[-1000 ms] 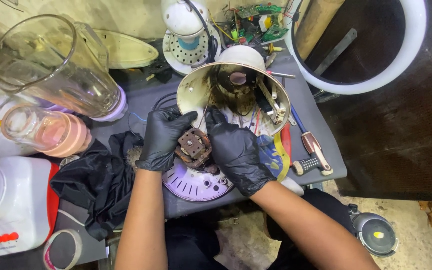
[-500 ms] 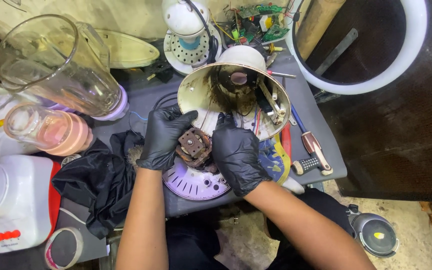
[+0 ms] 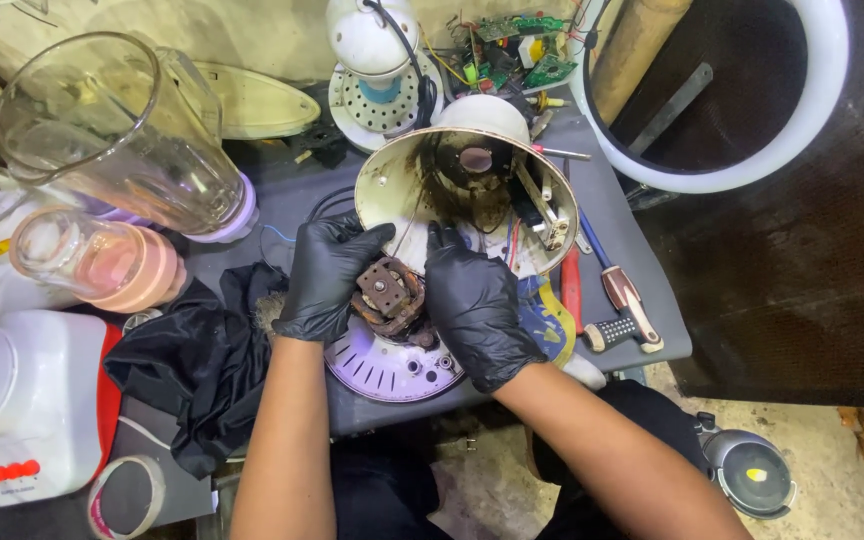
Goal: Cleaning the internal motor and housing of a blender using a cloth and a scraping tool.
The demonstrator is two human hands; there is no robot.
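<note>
— While both gloved hands close in, where does the rusty motor (image 3: 388, 296) sit?
— Between them: left hand (image 3: 327, 275) and right hand (image 3: 477, 300) each clasp a side, above the purple base plate (image 3: 382, 365).
— Counts?
— One motor, two black gloves, two clear jars (image 3: 112, 140) off to the left hand's side.
— Containers?
— Just beyond the fingertips, the cream housing (image 3: 392, 195) lies tipped, wires and grime inside. The jars look empty.
</note>
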